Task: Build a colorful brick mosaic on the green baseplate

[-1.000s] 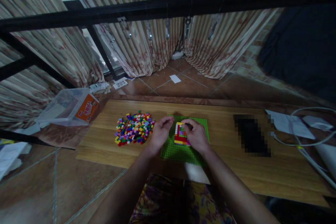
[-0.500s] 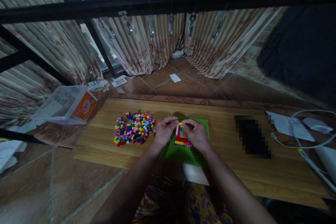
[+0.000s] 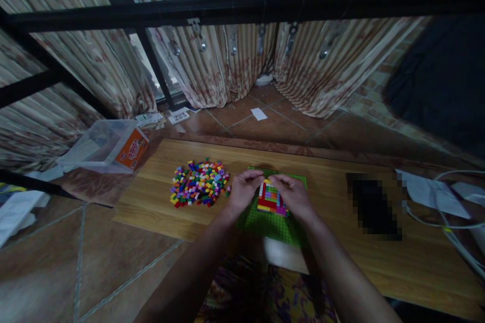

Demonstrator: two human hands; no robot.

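Left hand (image 3: 241, 193): it is above the left part of the green plate, thumb and fingers bent and brought close together near the far end of the block of joined bricks. The gap of the grip is narrow; I cannot tell if a small brick is between the fingertips.
Right hand (image 3: 296, 198): it comes from the other side, with bent fingers at the far right part of the block and covering some of it. If these fingers pinch a brick or only press, I cannot tell.
Block of joined bricks (image 3: 270, 203): it lies on the green plate, between the two hands. Red, yellow, white, green, blue, orange and purple colours can be seen.
Green plate (image 3: 264, 223): it is flat on the wooden table (image 3: 151, 181), in front of the person, with studs on its surface.
Loose bricks (image 3: 200, 184): they are spread in a pile of many colours, on the table to the left of the plate.
Dark object (image 3: 375, 208): it lies on the table, well apart to the right; its shape is blurred into squares.
Plastic box (image 3: 94, 149): it is clear, with an orange label, beyond the left end of the table.
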